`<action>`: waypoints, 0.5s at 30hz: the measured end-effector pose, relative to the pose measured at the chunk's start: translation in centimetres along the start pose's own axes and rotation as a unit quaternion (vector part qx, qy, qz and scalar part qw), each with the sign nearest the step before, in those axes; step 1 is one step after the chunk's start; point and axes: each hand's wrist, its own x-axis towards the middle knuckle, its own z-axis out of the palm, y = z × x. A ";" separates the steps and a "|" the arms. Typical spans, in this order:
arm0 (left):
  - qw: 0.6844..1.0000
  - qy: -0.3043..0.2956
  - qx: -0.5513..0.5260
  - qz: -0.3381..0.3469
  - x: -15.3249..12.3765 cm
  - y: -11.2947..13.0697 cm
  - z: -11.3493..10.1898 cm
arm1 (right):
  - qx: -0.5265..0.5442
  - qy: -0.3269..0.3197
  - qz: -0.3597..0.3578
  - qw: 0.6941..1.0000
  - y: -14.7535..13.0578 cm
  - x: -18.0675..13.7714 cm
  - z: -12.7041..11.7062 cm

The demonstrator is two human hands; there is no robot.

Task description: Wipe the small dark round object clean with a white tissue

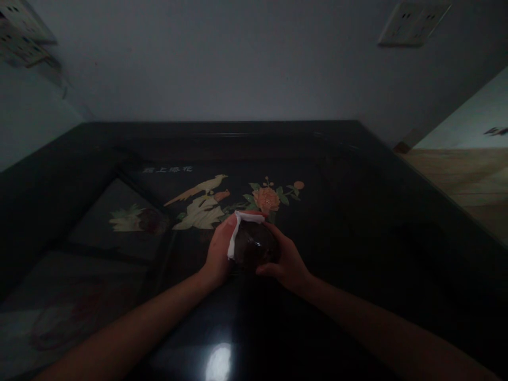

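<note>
A dark, glossy, rounded object (256, 244) is held between my two hands over the middle of the black table; the dim light hides its exact kind. My right hand (291, 259) wraps around its right side, with the thumb across the near face. My left hand (220, 246) is closed at the left, pressing a folded white cloth or tissue (234, 241) against the object. The white edge runs along the object's left side and over its top. Most of my left fingers are hidden behind the cloth and object.
The shiny black table (337, 238) carries a coloured bird (206, 185) and flower (266, 200) design. A pale wall (238, 63) stands behind it, with sockets at upper right (415, 24) and upper left (26, 24). Wood-look flooring (464, 169) shows beyond the right edge.
</note>
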 end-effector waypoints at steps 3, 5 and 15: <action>0.992 0.027 -0.053 -0.116 0.3 -0.2 0.0 | 0.021 0.000 0.006 1.000 -0.1 0.1 0.1; 0.991 0.049 -0.037 -0.118 0.3 -0.2 0.0 | 0.031 -0.001 0.008 0.999 -0.1 0.2 0.2; 0.916 -0.059 0.264 0.295 -0.8 1.4 -0.4 | 0.046 -0.008 0.007 0.999 -0.2 0.1 0.5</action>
